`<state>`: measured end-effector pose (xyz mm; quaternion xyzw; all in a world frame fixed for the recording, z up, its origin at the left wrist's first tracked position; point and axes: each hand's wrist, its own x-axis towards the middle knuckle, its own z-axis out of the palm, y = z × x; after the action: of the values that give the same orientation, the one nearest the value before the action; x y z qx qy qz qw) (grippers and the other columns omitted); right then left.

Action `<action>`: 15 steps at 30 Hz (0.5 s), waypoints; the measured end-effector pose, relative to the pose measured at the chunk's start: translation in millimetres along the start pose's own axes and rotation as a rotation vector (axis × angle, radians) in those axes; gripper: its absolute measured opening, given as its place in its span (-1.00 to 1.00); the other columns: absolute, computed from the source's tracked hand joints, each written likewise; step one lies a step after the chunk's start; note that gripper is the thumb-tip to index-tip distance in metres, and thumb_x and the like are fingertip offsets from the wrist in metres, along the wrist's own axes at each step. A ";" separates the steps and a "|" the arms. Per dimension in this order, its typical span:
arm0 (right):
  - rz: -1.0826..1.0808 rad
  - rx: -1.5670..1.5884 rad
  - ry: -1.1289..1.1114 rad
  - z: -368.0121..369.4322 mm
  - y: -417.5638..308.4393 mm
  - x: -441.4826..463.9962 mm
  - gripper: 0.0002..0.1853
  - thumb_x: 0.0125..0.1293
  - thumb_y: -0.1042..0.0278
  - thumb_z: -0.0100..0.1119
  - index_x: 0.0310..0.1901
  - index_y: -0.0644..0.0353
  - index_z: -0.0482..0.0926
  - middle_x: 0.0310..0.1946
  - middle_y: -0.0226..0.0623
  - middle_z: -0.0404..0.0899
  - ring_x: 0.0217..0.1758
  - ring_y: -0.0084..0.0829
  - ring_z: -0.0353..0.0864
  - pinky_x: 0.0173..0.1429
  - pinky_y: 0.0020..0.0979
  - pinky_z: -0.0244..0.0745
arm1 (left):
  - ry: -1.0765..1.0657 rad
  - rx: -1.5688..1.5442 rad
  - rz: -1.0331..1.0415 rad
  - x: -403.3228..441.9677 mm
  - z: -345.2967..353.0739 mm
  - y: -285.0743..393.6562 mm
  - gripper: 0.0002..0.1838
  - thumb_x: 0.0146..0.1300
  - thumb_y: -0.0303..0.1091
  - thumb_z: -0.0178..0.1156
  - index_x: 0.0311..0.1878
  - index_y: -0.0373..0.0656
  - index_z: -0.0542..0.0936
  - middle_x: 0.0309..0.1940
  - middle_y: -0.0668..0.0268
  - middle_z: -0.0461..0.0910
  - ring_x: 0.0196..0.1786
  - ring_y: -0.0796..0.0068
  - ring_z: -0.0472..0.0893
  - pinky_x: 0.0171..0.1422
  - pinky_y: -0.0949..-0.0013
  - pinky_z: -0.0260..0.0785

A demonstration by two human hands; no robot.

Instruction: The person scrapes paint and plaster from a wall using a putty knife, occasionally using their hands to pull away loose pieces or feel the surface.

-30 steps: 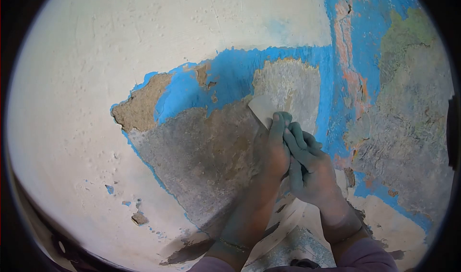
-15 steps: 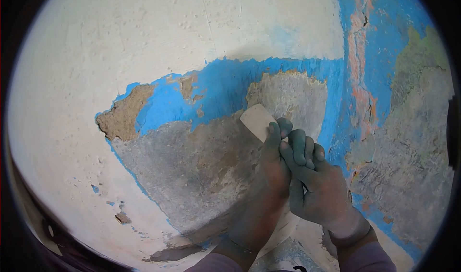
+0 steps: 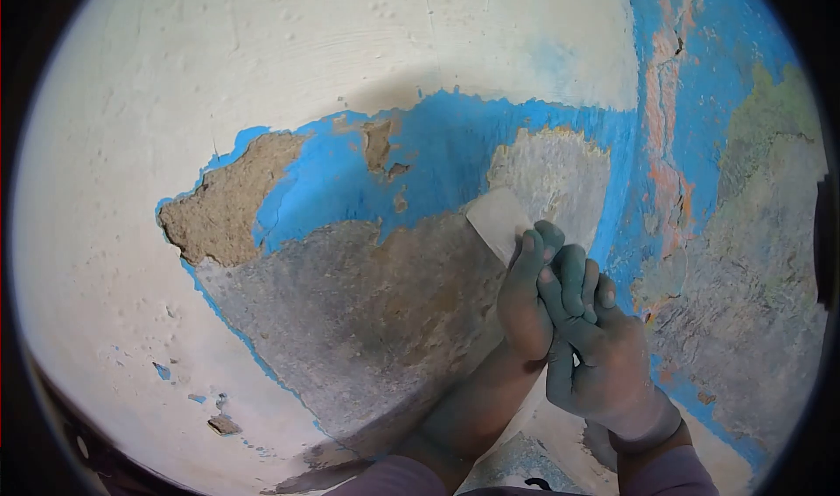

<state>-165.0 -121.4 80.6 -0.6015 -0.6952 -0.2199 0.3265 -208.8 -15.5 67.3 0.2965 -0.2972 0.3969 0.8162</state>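
Scraper [image 3: 497, 220] sits at blue paint's [image 3: 429, 168] lower edge on wall [image 3: 289, 50]. I see left hand's [image 3: 525, 312] fingers pinching it; right hand's [image 3: 604, 352] curl alongside, can't tell on what. Probably scraping; next stroke likely calls for firm, shallow-angle pressure.

Before you: one wall [image 3: 262, 50], coated white in its upper part. On it, blue paint [image 3: 437, 168] in a ragged band reaching the wall's right edge; below, a grey patch [image 3: 367, 295].
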 end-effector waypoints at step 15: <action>-0.080 0.040 0.114 -1.0 1.4 3.3 -0.44 0.00 0.54 0.06 0.16 0.18 0.52 -0.31 0.11 0.53 -0.56 -0.09 0.54 -0.50 -0.25 0.52 | 0.040 0.028 -0.011 2.8 10.4 3.2 -0.70 0.43 -0.01 -0.11 -0.39 0.06 0.34 -0.78 0.41 0.26 -0.67 0.52 0.36 -0.31 0.28 0.41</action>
<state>-163.6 -119.6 83.4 -0.5532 -0.7031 -0.2528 0.3685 -212.6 -20.0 76.9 0.3017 -0.2733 0.4023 0.8200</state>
